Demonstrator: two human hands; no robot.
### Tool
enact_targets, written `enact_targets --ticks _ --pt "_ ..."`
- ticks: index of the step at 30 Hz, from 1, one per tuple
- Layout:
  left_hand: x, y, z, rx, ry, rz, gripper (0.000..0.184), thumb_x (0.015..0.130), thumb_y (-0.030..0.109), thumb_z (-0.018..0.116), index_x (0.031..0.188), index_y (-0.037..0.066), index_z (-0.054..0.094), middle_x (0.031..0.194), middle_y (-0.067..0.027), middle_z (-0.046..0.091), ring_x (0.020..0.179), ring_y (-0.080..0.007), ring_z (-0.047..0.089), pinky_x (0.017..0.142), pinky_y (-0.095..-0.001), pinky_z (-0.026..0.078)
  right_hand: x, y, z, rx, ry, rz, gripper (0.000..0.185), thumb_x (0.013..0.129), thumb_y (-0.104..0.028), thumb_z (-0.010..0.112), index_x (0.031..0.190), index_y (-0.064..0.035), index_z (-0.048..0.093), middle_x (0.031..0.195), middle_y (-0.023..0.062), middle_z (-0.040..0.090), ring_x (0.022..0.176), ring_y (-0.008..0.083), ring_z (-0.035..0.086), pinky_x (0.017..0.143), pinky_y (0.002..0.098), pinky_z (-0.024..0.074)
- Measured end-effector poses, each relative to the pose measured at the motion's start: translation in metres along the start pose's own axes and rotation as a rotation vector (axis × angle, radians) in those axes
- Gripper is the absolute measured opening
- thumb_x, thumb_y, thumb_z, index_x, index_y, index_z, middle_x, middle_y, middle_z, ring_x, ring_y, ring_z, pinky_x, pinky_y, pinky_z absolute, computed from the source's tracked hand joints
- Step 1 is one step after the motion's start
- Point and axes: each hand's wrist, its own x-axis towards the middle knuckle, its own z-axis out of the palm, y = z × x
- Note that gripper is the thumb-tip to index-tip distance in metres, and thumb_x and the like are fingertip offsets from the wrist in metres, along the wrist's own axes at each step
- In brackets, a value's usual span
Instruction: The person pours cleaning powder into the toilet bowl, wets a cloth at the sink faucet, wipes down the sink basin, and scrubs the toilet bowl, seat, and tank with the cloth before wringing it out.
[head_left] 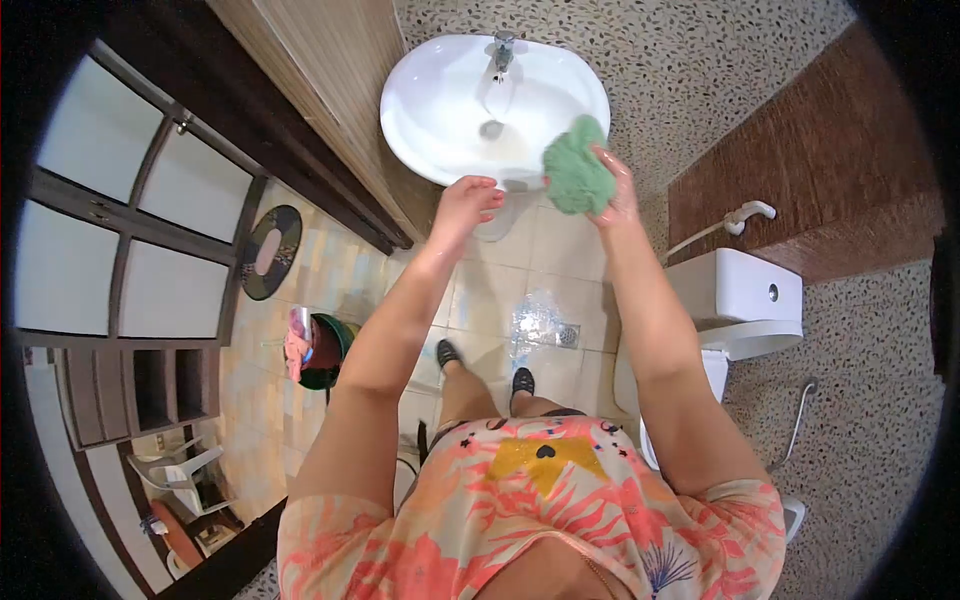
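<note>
The grip of the right hand [618, 190] is clamped on a bunched green cloth [578, 170], held at the front right edge of the white washbasin [425, 115]; whether the cloth touches the rim, I cannot tell. The left hand [466, 208] is at the basin's front left edge, fingers slightly curled and the thumb side apart from them; contact with the rim is unclear. A chrome faucet [503, 50] stands at the middle of the basin's back edge, above the round drain [491, 129]. Below, water shines on the tiled floor [495, 285] around the floor drain [568, 335], ahead of the person's dark shoes. Along the floor's right edge stands a toilet tank [745, 285], with a bidet sprayer [750, 213] just beyond it. Past the doorway on the left are a green bucket [340, 345] with a pink cloth [297, 350] and an oval mat [285, 235].
</note>
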Motion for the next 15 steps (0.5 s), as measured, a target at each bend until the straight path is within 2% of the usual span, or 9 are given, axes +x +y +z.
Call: enact_targets --ticks 2,4,6,8,10,12,13,14,15 --pt "0.018 0.024 0.016 0.11 -0.036 -0.026 0.023 0.085 0.015 0.055 0.105 0.003 0.055 0.097 -0.0078 0.063 0.088 -0.0151 0.06 0.072 -0.0264 0.047 -0.023 -0.022 -0.012 0.037 -0.001 -0.092 0.043 0.083 -0.022 0.059 0.118 -0.0003 0.048 0.106 0.0178 0.057 0.095 0.0341 0.058 0.081 0.0518 0.0483" --pt "0.042 0.045 0.028 0.356 -0.002 0.113 0.021 0.085 0.015 0.057 0.103 0.003 0.057 0.09 -0.0054 0.064 0.081 -0.0122 0.06 0.064 -0.0254 0.048 -0.037 -0.044 -0.034 0.068 0.012 -0.195 0.042 0.085 -0.026 0.057 0.117 -0.0008 0.048 0.108 0.0182 0.057 0.095 0.0343 0.058 0.081 0.0526 0.0482" --pt "0.117 0.048 0.013 0.492 0.019 0.409 0.013 0.079 0.014 0.061 0.086 0.003 0.064 0.072 -0.0083 0.065 0.066 -0.0149 0.061 0.06 -0.0274 0.048 -0.042 -0.06 -0.067 -0.079 0.168 -0.208 0.039 0.087 -0.032 0.054 0.112 -0.0022 0.052 0.107 0.0174 0.058 0.095 0.0336 0.058 0.079 0.0527 0.0483" --pt "0.185 0.069 -0.007 0.827 0.095 0.606 0.015 0.082 0.009 0.053 0.086 0.0 0.065 0.075 -0.0086 0.065 0.068 -0.0127 0.061 0.057 -0.0259 0.048 -0.044 -0.066 -0.095 -0.013 0.288 -0.189 0.036 0.087 -0.031 0.053 0.109 -0.0031 0.054 0.103 0.0166 0.059 0.092 0.033 0.059 0.077 0.0509 0.0492" --pt "0.231 0.069 -0.015 1.177 0.059 0.537 0.017 0.08 0.005 0.05 0.084 -0.002 0.065 0.073 -0.0111 0.065 0.066 -0.0162 0.062 0.06 -0.0288 0.05 -0.051 -0.059 -0.132 0.062 0.427 -0.153 0.032 0.088 -0.03 0.052 0.106 -0.004 0.055 0.1 0.0158 0.061 0.089 0.0324 0.06 0.074 0.0491 0.0501" --pt "0.296 0.018 -0.023 1.391 -0.23 0.045 0.017 0.077 0.007 0.051 0.084 -0.002 0.064 0.072 -0.0136 0.065 0.066 -0.0208 0.063 0.063 -0.032 0.05 -0.062 -0.05 -0.175 0.11 0.588 -0.188 0.029 0.088 -0.031 0.05 0.1 -0.0054 0.058 0.09 0.014 0.062 0.081 0.0313 0.061 0.069 0.0452 0.0514" --pt "0.315 -0.013 -0.027 1.33 -0.171 0.112 0.018 0.076 0.012 0.053 0.083 -0.001 0.064 0.074 -0.0169 0.065 0.07 -0.0256 0.064 0.069 -0.0363 0.05 -0.068 -0.044 -0.193 0.136 0.613 -0.227 0.028 0.088 -0.031 0.05 0.098 -0.0053 0.058 0.088 0.0139 0.063 0.078 0.0309 0.061 0.067 0.0444 0.0516" --pt "0.33 -0.038 -0.027 1.396 -0.123 0.314 0.019 0.076 0.016 0.053 0.079 0.0 0.063 0.075 -0.0183 0.064 0.074 -0.0294 0.063 0.071 -0.0389 0.05 -0.079 -0.033 -0.206 0.167 0.646 -0.259 0.028 0.088 -0.031 0.049 0.097 -0.0053 0.058 0.086 0.0138 0.063 0.075 0.0306 0.061 0.065 0.0435 0.0518" --pt "0.34 -0.051 -0.022 1.29 -0.047 0.266 0.019 0.077 0.015 0.053 0.082 0.0 0.062 0.08 -0.0185 0.064 0.079 -0.0313 0.062 0.074 -0.0395 0.05 -0.091 -0.025 -0.209 0.203 0.749 -0.236 0.028 0.089 -0.031 0.049 0.095 -0.0055 0.058 0.085 0.0135 0.063 0.073 0.0298 0.061 0.064 0.0428 0.0518"
